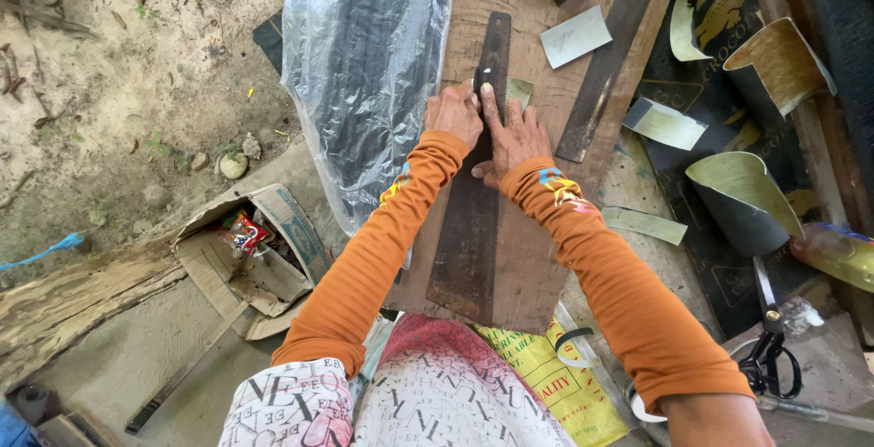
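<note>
While the right hand (514, 137) presses flat and spread on the long dark ruler (473, 192), the left hand (452, 112), fingers curled together, should cut steadily along its edge over the wooden board (528, 256).

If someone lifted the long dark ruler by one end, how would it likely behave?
The ruler looks like thin, worn metal, so it is probably stiff, perhaps flexing slightly along its length. It lies flat on the wooden board under the left hand and right hand, so it seems unlikely to roll. Its smooth face might slide.
</note>
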